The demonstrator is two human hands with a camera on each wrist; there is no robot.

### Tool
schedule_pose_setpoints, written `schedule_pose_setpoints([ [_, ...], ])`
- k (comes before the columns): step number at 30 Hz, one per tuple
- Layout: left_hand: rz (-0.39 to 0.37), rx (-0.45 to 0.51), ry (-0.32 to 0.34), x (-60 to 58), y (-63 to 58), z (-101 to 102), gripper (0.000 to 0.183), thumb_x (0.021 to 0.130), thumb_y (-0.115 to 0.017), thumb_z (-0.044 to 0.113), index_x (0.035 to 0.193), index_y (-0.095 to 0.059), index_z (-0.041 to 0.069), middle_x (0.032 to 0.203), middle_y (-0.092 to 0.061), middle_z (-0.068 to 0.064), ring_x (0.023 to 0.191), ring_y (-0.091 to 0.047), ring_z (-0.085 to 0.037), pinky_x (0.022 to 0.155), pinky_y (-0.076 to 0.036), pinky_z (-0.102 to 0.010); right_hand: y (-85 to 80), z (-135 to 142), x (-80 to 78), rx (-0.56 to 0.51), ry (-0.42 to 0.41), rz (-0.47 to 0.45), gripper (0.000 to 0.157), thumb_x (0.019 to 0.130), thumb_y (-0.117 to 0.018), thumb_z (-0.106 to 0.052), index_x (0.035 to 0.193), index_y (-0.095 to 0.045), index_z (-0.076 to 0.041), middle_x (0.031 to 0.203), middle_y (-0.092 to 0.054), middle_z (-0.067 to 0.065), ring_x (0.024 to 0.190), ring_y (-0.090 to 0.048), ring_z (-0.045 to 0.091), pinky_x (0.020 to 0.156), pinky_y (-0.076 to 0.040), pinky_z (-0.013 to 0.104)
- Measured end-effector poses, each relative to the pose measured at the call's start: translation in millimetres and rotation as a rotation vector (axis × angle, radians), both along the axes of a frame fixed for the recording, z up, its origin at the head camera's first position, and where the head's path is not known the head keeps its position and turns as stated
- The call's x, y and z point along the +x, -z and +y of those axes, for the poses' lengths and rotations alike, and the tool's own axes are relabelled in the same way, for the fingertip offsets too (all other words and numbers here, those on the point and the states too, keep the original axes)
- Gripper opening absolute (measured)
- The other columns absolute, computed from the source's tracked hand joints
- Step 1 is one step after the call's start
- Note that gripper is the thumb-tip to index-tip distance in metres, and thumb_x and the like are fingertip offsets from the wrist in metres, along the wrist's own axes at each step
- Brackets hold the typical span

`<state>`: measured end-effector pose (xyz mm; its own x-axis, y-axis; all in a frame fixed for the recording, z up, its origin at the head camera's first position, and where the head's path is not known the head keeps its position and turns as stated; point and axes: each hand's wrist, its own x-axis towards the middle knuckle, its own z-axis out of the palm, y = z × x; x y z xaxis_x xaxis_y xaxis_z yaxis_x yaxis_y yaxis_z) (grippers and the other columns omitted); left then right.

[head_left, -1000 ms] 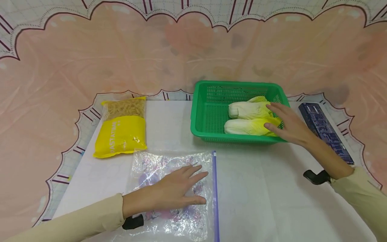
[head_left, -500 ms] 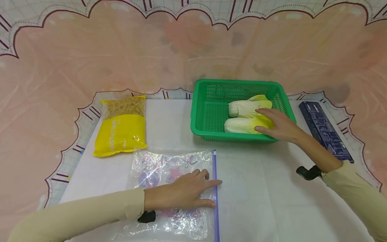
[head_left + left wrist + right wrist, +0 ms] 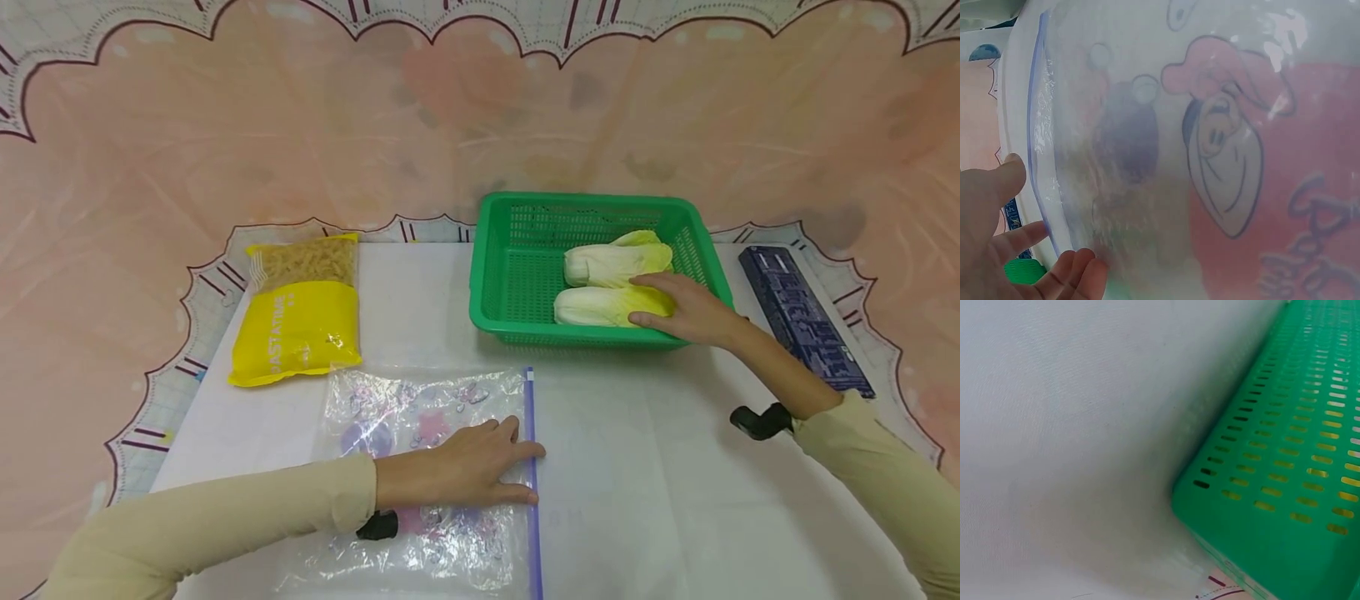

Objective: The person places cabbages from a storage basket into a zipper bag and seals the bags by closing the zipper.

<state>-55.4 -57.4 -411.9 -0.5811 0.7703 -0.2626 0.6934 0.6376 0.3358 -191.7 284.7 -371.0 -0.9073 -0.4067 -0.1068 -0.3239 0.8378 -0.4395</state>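
My left hand (image 3: pixel 465 467) rests over a clear zip bag (image 3: pixel 480 554) with printed cartoon figures, lying flat at the front. Its thumb and index finger reach the purple zip strip (image 3: pixel 534 533); in the left wrist view the other fingers (image 3: pixel 1088 275) bend against the plastic. Inside a green basket (image 3: pixel 517 329) lie two small napa cabbages. My right hand (image 3: pixel 690 308) grips the leafy yellow end of the front cabbage (image 3: pixel 592 307), thumb on the near side and fingers on the far side. Behind it lies the other cabbage (image 3: pixel 600 265). The right wrist view shows the basket wall (image 3: pixel 1229 519), not the hand.
A yellow bag of pasta (image 3: pixel 300 325) lies at the back left, its lower edge close to the zip bag. On the right, a dark blue patterned box (image 3: pixel 802 321) lies past the right forearm. A white cover (image 3: pixel 637 500) spreads over the table.
My left hand has moved right to the zip strip, and its spread fingers have partly bent. The right hand has moved left and down onto the front cabbage.
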Motion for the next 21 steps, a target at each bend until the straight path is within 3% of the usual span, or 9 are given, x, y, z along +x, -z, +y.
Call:
schedule_pose_setpoints([
  [8,0.002,0.017,0.001,-3.1,1.3,2.6,0.053,0.085,-0.063,0.058,0.127,-0.056,0.026,0.105,-0.053,0.002,0.08,-0.044,-0.006,0.058,-0.037,-0.016,1.8,1.1,-2.0,-0.01,0.001,0.001,0.061,0.092,-0.064,-0.037,0.138,-0.048,0.0,0.144,-0.044,0.028,0.137,-0.033,0.049,0.113,-0.024,0.065],
  [21,0.01,0.123,0.018,-5.9,-1.8,-0.5,0.038,0.081,-0.07,0.051,0.096,-0.055,0.018,0.088,-0.048,0.009,0.076,-0.04,-0.003,0.062,-0.037,-0.013,-0.6,2.6,-7.1,-0.03,-0.021,-0.02,0.06,0.09,-0.069,-0.03,0.137,-0.049,0.001,0.142,-0.046,0.028,0.134,-0.038,0.047,0.111,-0.029,0.063],
])
